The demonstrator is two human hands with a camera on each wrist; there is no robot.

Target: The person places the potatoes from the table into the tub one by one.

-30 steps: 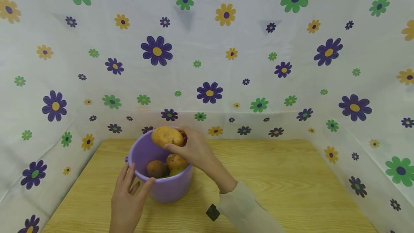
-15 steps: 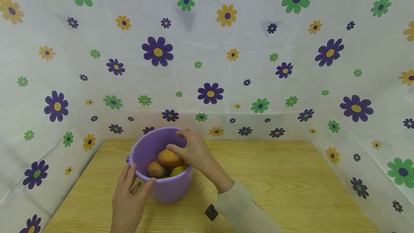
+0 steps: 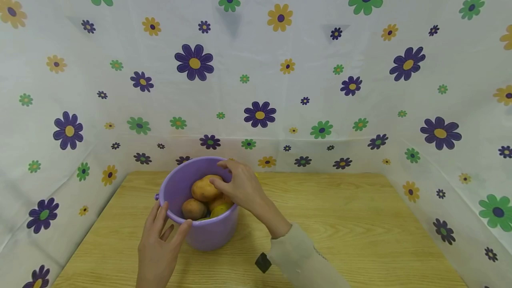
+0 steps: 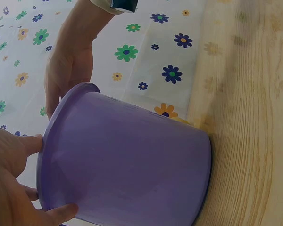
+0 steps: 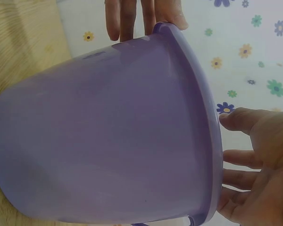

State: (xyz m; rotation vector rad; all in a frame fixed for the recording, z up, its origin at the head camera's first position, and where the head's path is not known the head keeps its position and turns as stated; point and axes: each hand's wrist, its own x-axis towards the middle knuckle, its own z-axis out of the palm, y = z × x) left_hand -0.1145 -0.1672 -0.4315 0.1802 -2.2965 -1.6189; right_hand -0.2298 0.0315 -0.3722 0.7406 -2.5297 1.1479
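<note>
One round purple plastic bucket [image 3: 200, 230] stands near the back-left corner of the pale wooden counter [image 3: 360, 226], and both my hands are on it. My left hand [image 3: 158, 248] has its grip spread wide, thumb and fingers against the near rim and wall. My right hand [image 3: 240, 186] reaches in over the far rim, its fingers curled on the topmost brown potato [image 3: 203, 188]. From above I count four pieces inside: that potato, a second brown potato [image 3: 194, 208] lower left, an orange-brown one half hidden beneath my hand, and a yellowish piece I cannot identify. I see no writing or label anywhere. Both wrist views show only the bucket's outer wall and fingers at its rim, never the contents.
</note>
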